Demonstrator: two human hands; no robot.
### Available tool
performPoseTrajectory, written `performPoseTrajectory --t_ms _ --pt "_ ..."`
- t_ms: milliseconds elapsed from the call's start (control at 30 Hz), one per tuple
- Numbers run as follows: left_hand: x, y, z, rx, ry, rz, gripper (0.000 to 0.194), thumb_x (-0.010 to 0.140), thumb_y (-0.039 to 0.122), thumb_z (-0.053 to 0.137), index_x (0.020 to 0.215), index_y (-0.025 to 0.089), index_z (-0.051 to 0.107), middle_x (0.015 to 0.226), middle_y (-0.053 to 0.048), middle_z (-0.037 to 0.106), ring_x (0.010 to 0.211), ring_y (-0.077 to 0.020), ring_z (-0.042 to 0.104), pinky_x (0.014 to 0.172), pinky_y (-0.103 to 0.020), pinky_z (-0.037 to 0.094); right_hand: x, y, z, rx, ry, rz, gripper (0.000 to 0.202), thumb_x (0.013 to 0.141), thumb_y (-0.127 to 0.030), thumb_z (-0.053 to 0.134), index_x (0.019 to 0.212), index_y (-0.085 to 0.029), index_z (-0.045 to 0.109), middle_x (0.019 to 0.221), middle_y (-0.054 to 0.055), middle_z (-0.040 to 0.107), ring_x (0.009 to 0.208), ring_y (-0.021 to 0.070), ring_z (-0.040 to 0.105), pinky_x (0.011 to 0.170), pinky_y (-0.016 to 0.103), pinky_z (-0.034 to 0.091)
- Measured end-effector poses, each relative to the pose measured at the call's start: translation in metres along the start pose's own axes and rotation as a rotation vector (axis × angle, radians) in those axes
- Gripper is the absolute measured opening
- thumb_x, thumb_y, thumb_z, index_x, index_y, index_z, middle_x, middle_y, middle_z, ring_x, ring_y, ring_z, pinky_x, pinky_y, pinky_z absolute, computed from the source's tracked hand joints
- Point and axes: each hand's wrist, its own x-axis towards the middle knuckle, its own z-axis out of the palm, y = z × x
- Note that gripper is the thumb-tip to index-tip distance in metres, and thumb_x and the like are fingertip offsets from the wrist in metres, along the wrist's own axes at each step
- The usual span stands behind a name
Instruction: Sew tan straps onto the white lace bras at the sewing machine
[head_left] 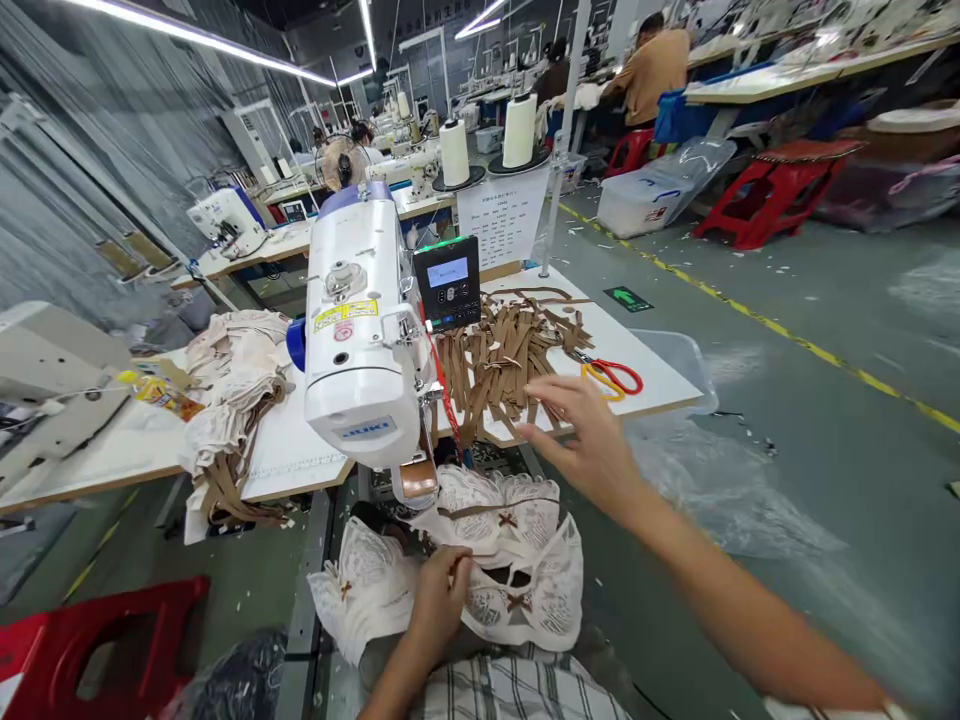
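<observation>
My right hand [589,440] reaches over the edge of the white sewing table, its fingers stretched out and apart, nothing in them. Just beyond its fingertips lies a heap of brown fabric straps [499,350]. Down at my lap, my left hand [441,600] is closed, thumb against curled fingers, on the edge of a white lace bra [551,590] with a small brown bow. Another lace bra [487,510] lies behind it under the sewing machine's arm, a brown strap across it. More white lace [375,580] spreads to the left of my left hand.
The white sewing machine [360,340] stands left of the straps, with a control panel [448,283] beside it. Scissors with red and yellow handles [615,377] lie near the table's right side. Stacked bras [232,390] hang over the left table's edge. A red stool [142,640] stands lower left.
</observation>
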Motion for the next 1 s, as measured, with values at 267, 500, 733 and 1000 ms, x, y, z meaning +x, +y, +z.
performPoseTrajectory --t_ms 267,500,733,1000 --pt "-0.014 0.018 -0.029 0.006 0.023 -0.027 0.033 0.099 0.035 0.044 0.106 0.016 0.070 0.099 -0.011 0.072 0.087 -0.0219 0.069 0.076 -0.033 0.055 0.149 -0.096 0.003 0.060 0.115 -0.521 0.011 0.093 -0.028 0.059 0.101 -0.030 0.067 0.114 0.002 0.060 0.112 0.0223 0.054 0.105 0.047 0.043" --pt "-0.032 0.113 -0.116 0.242 0.097 0.332 0.021 0.098 0.020 0.049 0.107 0.022 0.068 0.094 -0.005 0.070 0.087 -0.0156 0.067 0.078 -0.026 0.053 0.103 -0.088 -0.010 0.519 -0.081 -0.278 0.015 0.096 -0.029 0.056 0.086 -0.022 0.064 0.096 0.004 0.055 0.098 0.0176 0.055 0.096 0.040 0.046" --pt "0.014 0.256 -0.173 0.979 0.479 1.087 0.049 0.087 0.008 0.063 0.135 0.018 0.054 0.138 -0.019 0.058 0.108 -0.0234 0.062 0.093 -0.037 0.050 0.070 -0.098 -0.016 0.986 -0.329 -0.243 0.016 0.100 -0.030 0.049 0.093 -0.021 0.060 0.107 0.005 0.058 0.106 0.0145 0.057 0.098 0.035 0.046" --pt "0.080 0.343 -0.220 1.303 0.152 1.146 0.021 0.094 0.027 0.057 0.106 0.023 0.073 0.128 -0.012 0.061 0.110 -0.0284 0.058 0.097 -0.053 0.046 0.082 -0.089 -0.013 0.872 -0.034 -0.076 0.013 0.098 -0.029 0.053 0.091 -0.022 0.061 0.100 0.003 0.063 0.097 0.0143 0.058 0.091 0.035 0.048"
